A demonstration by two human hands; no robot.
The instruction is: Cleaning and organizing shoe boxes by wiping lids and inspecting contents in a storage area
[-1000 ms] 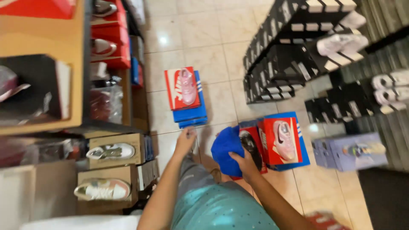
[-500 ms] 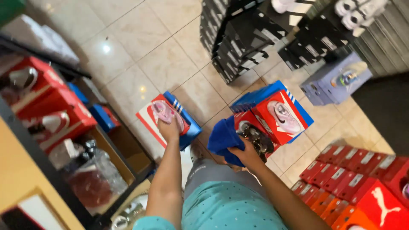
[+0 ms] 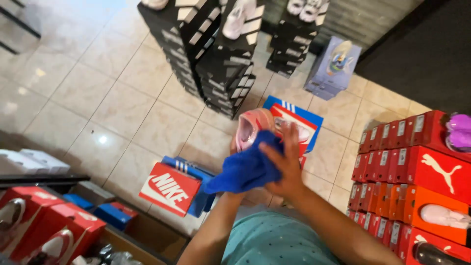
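Note:
A pink sneaker (image 3: pixel 250 128) is held up in front of me over the tiled floor. My left hand (image 3: pixel 229 197) grips it from below and is mostly hidden under a blue cloth (image 3: pixel 245 169). My right hand (image 3: pixel 287 164) presses that cloth against the sneaker's side, fingers spread over it. Behind the shoe, a red-topped box on blue boxes (image 3: pixel 301 125) stands on the floor. A second red box on blue boxes (image 3: pixel 169 188) sits lower left with nothing on top.
Tall stacks of black boxes (image 3: pixel 211 54) topped with shoes stand ahead. A lavender box (image 3: pixel 331 66) is beyond them. Red boxes (image 3: pixel 417 167) line the right, one bearing a purple shoe (image 3: pixel 458 132). Red boxes with shoes (image 3: pixel 39 225) and white boxes (image 3: pixel 34 161) fill the left shelf.
My left hand lifted the pink sneaker off the left red box and brought it to the cloth. My right hand now wraps the cloth on it. The view swung right.

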